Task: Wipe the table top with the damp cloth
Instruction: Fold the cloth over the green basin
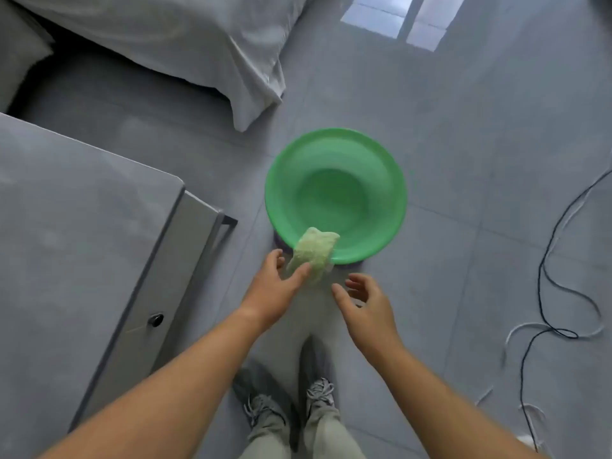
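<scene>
The person's two forearms, the left (172, 385) and the right (440, 399), are bare along their whole visible length, from the lower edge of the view up to the wrists. The left hand (271, 289) and the right hand (367, 309) are bare too, and the fingers (359, 283) have short nails as far as the blur allows. The trousers (323, 432) are a pale grey-green, of plain loose cloth, and their hems crease where they meet the footwear. The left shoe (255, 392) and the right shoe (314, 376) are grey trainers with rounded dark-grey toes. Their laces (320, 390) are lighter, a pale grey-white, crossed over the tongue.
</scene>
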Available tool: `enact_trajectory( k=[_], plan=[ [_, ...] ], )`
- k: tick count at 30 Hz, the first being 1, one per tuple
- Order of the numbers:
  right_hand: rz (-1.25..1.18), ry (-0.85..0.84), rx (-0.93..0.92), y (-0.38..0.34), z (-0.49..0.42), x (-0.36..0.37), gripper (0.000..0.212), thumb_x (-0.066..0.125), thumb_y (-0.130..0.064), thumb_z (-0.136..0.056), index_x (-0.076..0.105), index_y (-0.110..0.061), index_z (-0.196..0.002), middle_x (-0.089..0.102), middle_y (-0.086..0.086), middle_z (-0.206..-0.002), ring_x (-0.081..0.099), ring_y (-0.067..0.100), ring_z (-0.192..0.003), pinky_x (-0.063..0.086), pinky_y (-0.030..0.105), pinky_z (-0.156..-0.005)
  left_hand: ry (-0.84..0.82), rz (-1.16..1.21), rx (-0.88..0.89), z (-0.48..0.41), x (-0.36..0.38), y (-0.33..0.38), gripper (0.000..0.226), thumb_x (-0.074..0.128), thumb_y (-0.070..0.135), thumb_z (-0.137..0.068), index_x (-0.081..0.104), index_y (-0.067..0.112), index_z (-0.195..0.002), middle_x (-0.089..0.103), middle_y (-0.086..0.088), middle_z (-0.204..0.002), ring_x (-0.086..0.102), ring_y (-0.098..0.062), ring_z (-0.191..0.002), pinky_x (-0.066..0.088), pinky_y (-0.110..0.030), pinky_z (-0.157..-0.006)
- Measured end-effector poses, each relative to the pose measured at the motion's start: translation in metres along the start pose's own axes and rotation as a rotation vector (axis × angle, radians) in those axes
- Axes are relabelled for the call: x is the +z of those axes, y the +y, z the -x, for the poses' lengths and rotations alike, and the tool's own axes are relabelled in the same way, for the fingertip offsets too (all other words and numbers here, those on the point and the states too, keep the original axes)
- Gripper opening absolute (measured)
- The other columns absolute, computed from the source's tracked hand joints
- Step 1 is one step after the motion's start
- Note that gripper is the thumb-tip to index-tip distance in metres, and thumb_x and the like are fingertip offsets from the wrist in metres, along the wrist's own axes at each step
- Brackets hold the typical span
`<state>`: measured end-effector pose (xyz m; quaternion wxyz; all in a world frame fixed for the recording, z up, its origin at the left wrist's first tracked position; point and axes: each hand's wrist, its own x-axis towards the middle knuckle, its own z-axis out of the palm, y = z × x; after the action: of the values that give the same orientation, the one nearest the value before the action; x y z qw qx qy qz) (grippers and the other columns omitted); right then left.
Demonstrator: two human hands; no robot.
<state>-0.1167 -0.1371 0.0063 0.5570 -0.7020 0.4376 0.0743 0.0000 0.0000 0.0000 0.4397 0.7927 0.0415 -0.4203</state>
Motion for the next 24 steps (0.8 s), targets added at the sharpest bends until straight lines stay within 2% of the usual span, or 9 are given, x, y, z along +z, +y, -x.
enact_trajectory(
  k=[2, 4, 7, 10, 13, 17, 20, 22, 24],
  plan=[
    [-0.107, 0.012, 0.081, 0.009, -0.021, 0.021, 0.036, 0.072, -0.038, -0.087, 0.061, -0.020, -0.116, 0.065, -0.007, -0.113, 0.061, 0.010, -0.107, 0.051, 0.035, -0.098, 0.021, 0.026, -0.018, -0.025, 0.006, -0.012, 0.084, 0.063, 0.055, -0.086, 0.025, 0.016, -0.150, 0.035, -0.005, -0.153, 0.037, -0.019, -0.139, 0.034, -0.035, -0.110],
    [-0.238, 0.013, 0.160, 0.010, -0.041, 0.040, 0.036, 0.071, -0.036, -0.089, 0.063, -0.014, -0.116, 0.068, -0.001, -0.113, 0.063, 0.008, -0.102, 0.051, 0.028, -0.092, 0.012, 0.068, -0.057, -0.049, 0.009, -0.019, 0.081, 0.063, 0.053, -0.087, 0.028, 0.014, -0.148, 0.040, -0.006, -0.151, 0.041, -0.019, -0.136, 0.035, -0.034, -0.109],
    [-0.375, 0.036, 0.250, 0.020, -0.060, 0.066, 0.036, 0.070, -0.038, -0.089, 0.065, -0.010, -0.112, 0.071, 0.003, -0.106, 0.061, 0.005, -0.083, 0.048, 0.023, -0.078, -0.010, 0.056, -0.055, -0.071, 0.016, -0.035, 0.055, 0.063, 0.049, -0.089, 0.050, 0.013, -0.129, 0.061, -0.003, -0.126, 0.059, -0.013, -0.108, 0.046, -0.025, -0.087],
    [-0.415, 0.063, 0.320, 0.028, -0.072, 0.081, 0.037, 0.071, -0.042, -0.087, 0.067, -0.010, -0.106, 0.073, 0.004, -0.102, 0.064, 0.009, -0.081, 0.050, 0.027, -0.075, -0.024, 0.054, -0.038, -0.081, 0.016, -0.041, 0.039, 0.062, 0.046, -0.091, 0.064, 0.010, -0.106, 0.069, -0.001, -0.101, 0.062, -0.008, -0.085, 0.046, -0.016, -0.065],
    [-0.500, 0.066, 0.373, 0.031, -0.075, 0.087, 0.034, 0.071, -0.040, -0.088, 0.067, -0.008, -0.100, 0.074, 0.009, -0.100, 0.069, 0.018, -0.088, 0.056, 0.040, -0.086, -0.058, 0.127, -0.047, -0.083, 0.015, -0.043, 0.042, 0.065, 0.045, -0.089, 0.067, 0.004, -0.093, 0.070, -0.002, -0.085, 0.060, -0.013, -0.074, 0.047, -0.021, -0.065],
    [-0.568, 0.097, 0.312, 0.024, -0.070, 0.083, 0.027, 0.071, -0.030, -0.090, 0.065, -0.004, -0.095, 0.072, 0.020, -0.100, 0.069, 0.025, -0.088, 0.055, 0.052, -0.092, -0.049, 0.230, 0.010, -0.076, 0.015, -0.038, 0.039, 0.071, 0.041, -0.086, 0.056, 0.006, -0.077, 0.054, 0.000, -0.069, 0.048, -0.012, -0.063, 0.040, -0.028, -0.061],
    [-0.536, 0.042, 0.216, 0.007, -0.062, 0.072, 0.023, 0.070, -0.026, -0.090, 0.063, -0.005, -0.093, 0.070, 0.017, -0.092, 0.065, 0.025, -0.086, 0.054, 0.049, -0.087, -0.032, 0.428, -0.005, -0.068, 0.011, -0.025, 0.037, 0.079, 0.037, -0.078, 0.050, 0.013, -0.081, 0.050, -0.004, -0.076, 0.048, -0.016, -0.069, 0.043, -0.031, -0.063],
    [-0.470, -0.031, 0.123, -0.009, -0.056, 0.065, 0.016, 0.069, -0.020, -0.090, 0.061, -0.006, -0.090, 0.066, 0.010, -0.083, 0.061, 0.021, -0.080, 0.052, 0.041, -0.077, -0.007, 0.607, -0.069, -0.063, 0.001, -0.016, 0.050, 0.081, 0.039, -0.068, 0.050, 0.009, -0.093, 0.059, -0.010, -0.091, 0.060, -0.022, -0.079, 0.053, -0.037, -0.072],
    [-0.394, -0.120, 0.041, -0.025, -0.048, 0.061, 0.014, 0.069, -0.015, -0.089, 0.060, -0.004, -0.090, 0.063, 0.008, -0.080, 0.057, 0.020, -0.077, 0.050, 0.032, -0.071, -0.002, 0.771, -0.145, -0.054, -0.013, -0.004, 0.073, 0.085, 0.041, -0.064, 0.049, 0.005, -0.115, 0.064, -0.016, -0.116, 0.068, -0.029, -0.098, 0.058, -0.045, -0.083]
  ],
)
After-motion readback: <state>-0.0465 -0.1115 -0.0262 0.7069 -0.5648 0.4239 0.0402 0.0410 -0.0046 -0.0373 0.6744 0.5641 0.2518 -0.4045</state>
